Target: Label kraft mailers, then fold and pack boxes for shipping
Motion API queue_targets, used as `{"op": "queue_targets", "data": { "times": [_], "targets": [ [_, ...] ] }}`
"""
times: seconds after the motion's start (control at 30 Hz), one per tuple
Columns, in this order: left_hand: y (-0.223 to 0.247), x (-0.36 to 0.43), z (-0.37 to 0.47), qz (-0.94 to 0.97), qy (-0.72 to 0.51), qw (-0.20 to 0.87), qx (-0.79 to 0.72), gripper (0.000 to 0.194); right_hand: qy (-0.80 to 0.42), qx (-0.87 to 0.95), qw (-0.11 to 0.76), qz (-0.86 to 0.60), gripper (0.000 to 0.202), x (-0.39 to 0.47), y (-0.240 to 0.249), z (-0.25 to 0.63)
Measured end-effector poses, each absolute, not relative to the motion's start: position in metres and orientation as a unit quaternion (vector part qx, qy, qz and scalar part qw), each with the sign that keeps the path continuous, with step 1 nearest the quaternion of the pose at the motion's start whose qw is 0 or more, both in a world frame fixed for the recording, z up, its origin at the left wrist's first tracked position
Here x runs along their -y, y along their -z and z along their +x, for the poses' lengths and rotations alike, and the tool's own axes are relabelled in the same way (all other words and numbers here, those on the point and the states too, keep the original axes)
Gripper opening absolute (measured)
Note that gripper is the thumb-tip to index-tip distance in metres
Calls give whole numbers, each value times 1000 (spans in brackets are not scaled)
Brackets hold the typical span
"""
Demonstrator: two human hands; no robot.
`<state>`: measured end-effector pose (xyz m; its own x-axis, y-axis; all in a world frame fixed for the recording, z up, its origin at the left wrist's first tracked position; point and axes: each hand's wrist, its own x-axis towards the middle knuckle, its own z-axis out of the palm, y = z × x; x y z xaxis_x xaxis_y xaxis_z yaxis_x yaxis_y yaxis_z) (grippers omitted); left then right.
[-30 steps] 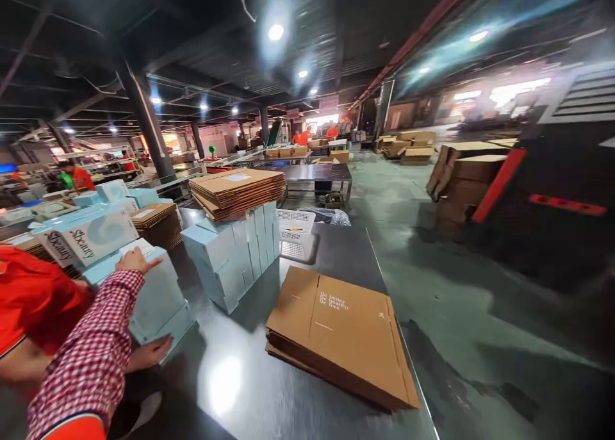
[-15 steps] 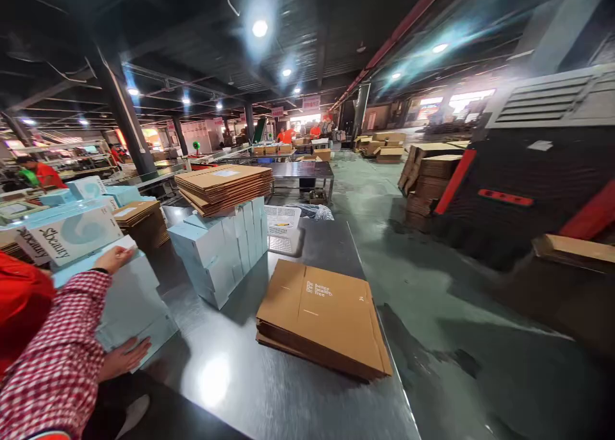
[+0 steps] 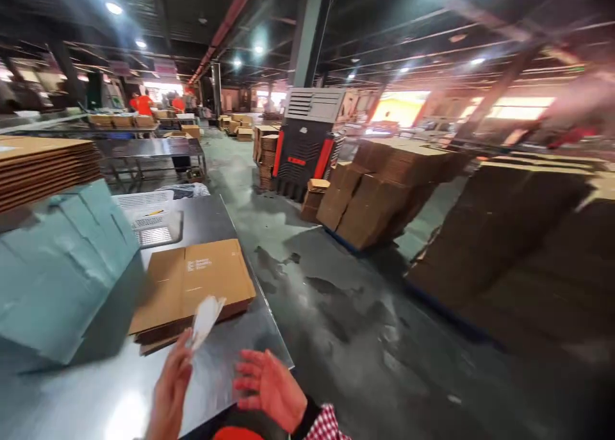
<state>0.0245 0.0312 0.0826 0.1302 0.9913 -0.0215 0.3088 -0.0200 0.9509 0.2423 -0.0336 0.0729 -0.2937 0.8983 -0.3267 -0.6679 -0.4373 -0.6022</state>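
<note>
My left hand [image 3: 170,385] is raised over the steel table [image 3: 62,401], its fingers closed on a small white piece [image 3: 206,318]. That piece is thin and blurred; whether it is paper or film I cannot tell. Behind it lies a stack of flattened brown cartons [image 3: 192,280] with white print on top. To the right, my right hand [image 3: 271,385] hangs near the table's front corner, fingers spread and holding nothing. A checked cuff shows at that wrist. Light blue boxes [image 3: 62,260] stand at the left, smeared by motion.
More flat cartons [image 3: 43,168] rest on the blue boxes. White plastic baskets [image 3: 154,222] stand behind the printed stack. Across the wet-patched floor [image 3: 307,286] are pallets of brown cardboard [image 3: 379,190] and a black machine with red strips [image 3: 302,152]. Workers in orange [image 3: 143,104] are far back.
The view has swung to the right. Hands that were at the light blue boxes on the left are now in front of the carton stack, and a white piece shows in my left hand.
</note>
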Motion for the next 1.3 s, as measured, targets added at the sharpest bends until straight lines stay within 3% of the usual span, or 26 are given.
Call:
{"op": "queue_targets", "data": {
  "times": [0.13, 0.3, 0.37, 0.53, 0.6, 0.77, 0.9, 1.1, 1.23, 1.3],
  "targets": [
    [-50, -7, 110, 758, -335, 412, -377, 25, -722, 200, 563, -349, 51, 35, -94, 276],
    [-54, -15, 187, 693, -357, 510, -363, 82, -583, 246, 601, -488, 35, 42, -69, 357],
    [-63, -23, 223, 568, -379, 609, -404, 90, -543, 295, 593, -516, 38, 42, -62, 398],
    [-81, -32, 318, 366, -348, 766, -397, 68, -523, 398, 517, -549, 45, 33, -68, 502],
    [-82, -31, 350, 307, -393, 767, -405, 56, -535, 380, 522, -545, 48, 27, -76, 531],
    [-83, -31, 400, 174, -497, 742, -415, 47, -647, 358, 495, -457, 50, 3, -84, 560],
    [-90, -41, 403, 195, -454, 787, -371, 35, -594, 382, 508, -494, 40, -39, -79, 581],
    [-96, -85, 385, 273, -354, 830, -333, 44, -480, 654, 331, -481, 12, -130, -102, 618],
    [-82, -133, 400, 326, -300, 846, -298, 40, -416, 795, 194, -396, 28, -199, -118, 611],
    [-70, -163, 411, 319, -337, 830, -311, 39, -366, 806, 225, -407, 37, -236, -117, 599]
  ]
}}
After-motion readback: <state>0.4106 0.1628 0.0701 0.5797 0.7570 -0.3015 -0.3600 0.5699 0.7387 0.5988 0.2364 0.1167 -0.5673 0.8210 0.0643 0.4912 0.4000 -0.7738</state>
